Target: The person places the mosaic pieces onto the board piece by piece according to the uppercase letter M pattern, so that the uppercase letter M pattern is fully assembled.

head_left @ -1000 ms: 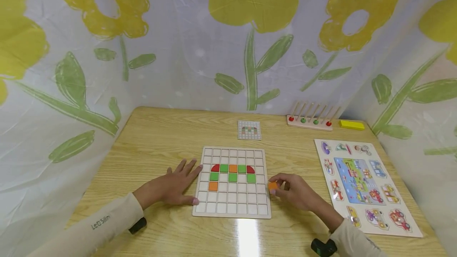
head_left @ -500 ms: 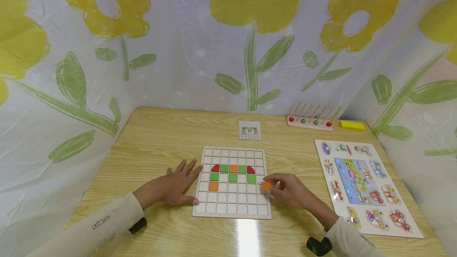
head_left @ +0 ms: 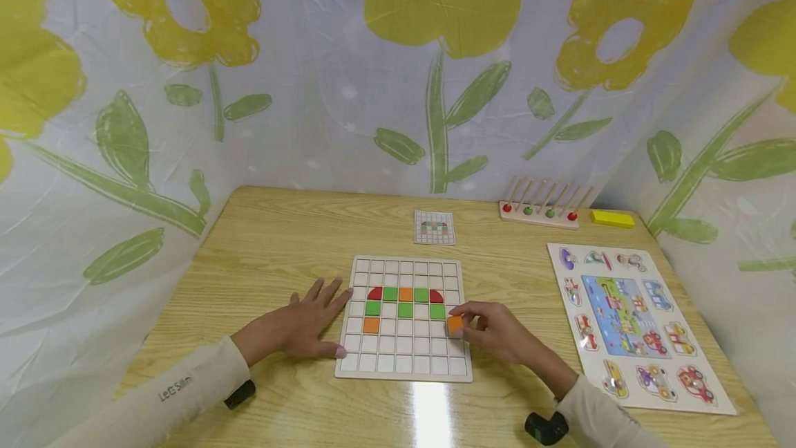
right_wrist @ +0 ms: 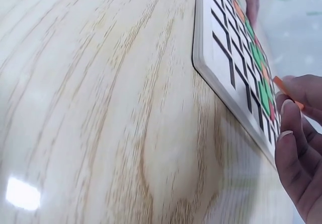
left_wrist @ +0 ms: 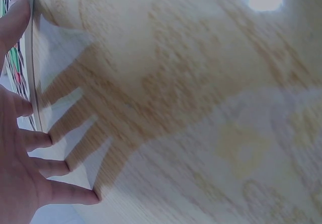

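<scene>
A white grid board (head_left: 394, 363) lies on the table, with red, green and orange pieces set in several of its squares. My right hand (head_left: 497, 329) pinches an orange square tile (head_left: 455, 324) over the board's right columns, just below a green tile (head_left: 438, 311). In the right wrist view the orange tile (right_wrist: 289, 92) is tilted between thumb and fingers, above the board's surface. My left hand (head_left: 306, 323) is spread flat, its thumb and fingertips at the board's left edge. The left wrist view shows these straight fingers (left_wrist: 70, 191) resting on the wood.
Behind the board lies a small pattern card (head_left: 434, 227). A peg stand with red and green beads (head_left: 539, 215) and a yellow block (head_left: 612, 218) sit at the back right. A picture knob puzzle (head_left: 640, 327) lies on the right. A flowered curtain surrounds the table.
My right hand has carried the orange tile leftward, from beside the board's right edge to above its right columns. The left hand has stayed in place.
</scene>
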Demonstrator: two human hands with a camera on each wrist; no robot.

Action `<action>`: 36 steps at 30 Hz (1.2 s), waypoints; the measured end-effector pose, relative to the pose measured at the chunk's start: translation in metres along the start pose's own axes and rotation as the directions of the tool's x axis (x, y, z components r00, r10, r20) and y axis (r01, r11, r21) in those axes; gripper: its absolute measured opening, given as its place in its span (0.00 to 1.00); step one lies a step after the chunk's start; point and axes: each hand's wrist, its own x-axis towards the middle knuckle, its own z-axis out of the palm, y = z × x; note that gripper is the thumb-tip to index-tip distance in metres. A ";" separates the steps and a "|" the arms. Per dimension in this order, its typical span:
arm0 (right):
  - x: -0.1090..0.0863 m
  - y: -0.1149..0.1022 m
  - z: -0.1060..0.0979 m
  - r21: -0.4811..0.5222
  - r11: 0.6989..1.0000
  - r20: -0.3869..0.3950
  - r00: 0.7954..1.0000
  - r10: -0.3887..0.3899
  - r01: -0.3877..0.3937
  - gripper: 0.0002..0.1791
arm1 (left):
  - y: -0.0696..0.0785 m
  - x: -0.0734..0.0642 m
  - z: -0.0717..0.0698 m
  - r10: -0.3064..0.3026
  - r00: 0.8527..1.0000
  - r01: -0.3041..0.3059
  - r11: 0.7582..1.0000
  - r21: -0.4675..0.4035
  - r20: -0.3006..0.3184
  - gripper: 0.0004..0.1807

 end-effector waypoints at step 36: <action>0.013 -0.006 0.019 0.024 0.999 0.007 0.999 0.034 -0.034 0.14 | -0.002 0.000 0.001 0.000 1.000 0.000 1.000 -0.017 0.001 0.59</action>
